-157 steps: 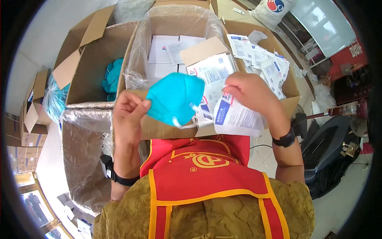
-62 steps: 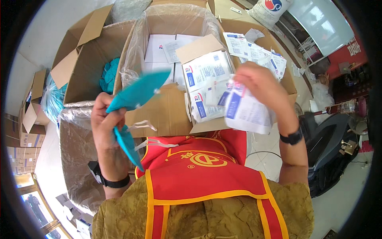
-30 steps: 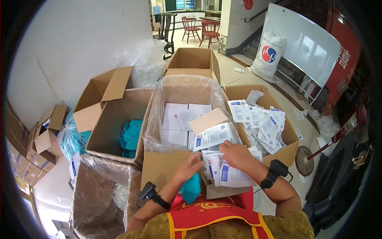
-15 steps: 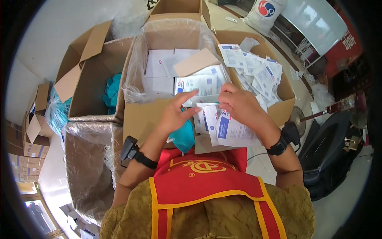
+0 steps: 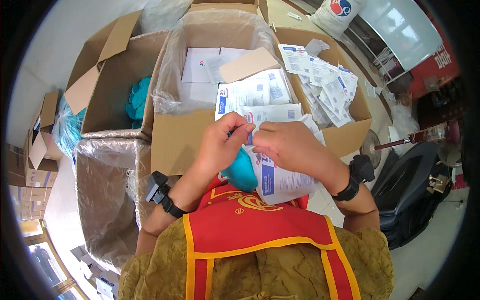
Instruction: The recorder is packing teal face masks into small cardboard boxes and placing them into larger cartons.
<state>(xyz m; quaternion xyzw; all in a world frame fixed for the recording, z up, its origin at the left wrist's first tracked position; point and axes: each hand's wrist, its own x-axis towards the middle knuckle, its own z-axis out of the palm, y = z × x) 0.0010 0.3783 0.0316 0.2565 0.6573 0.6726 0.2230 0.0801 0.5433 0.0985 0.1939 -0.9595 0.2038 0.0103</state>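
Observation:
My left hand [image 5: 222, 142] is closed, thumb and forefinger pinched together, with a teal folded fabric piece [image 5: 241, 171] hanging below its palm. A bit of teal also shows between its fingers. Close beside it, my right hand [image 5: 287, 145] is closed on the upper edge of a white printed packet [image 5: 287, 182] with a blue panel. The packet hangs down in front of my red apron [image 5: 260, 230], and the teal piece's right edge meets its left side. The fingertips of both hands nearly touch, hiding the packet's top edge.
Ahead, a plastic-lined carton [image 5: 175, 75] holds flat white packets [image 5: 245, 97] and a loose cardboard piece [image 5: 250, 65]. A carton on the right holds a heap of packets [image 5: 332, 90]. Teal pieces [image 5: 139, 102] lie in the left carton; a lined carton [image 5: 107, 200] stands nearer.
My hands have come together. The right hand's packet has shifted left and hangs lower, against the teal piece. The smaller packets beside it no longer show there; a flat packet shows beyond my hands.

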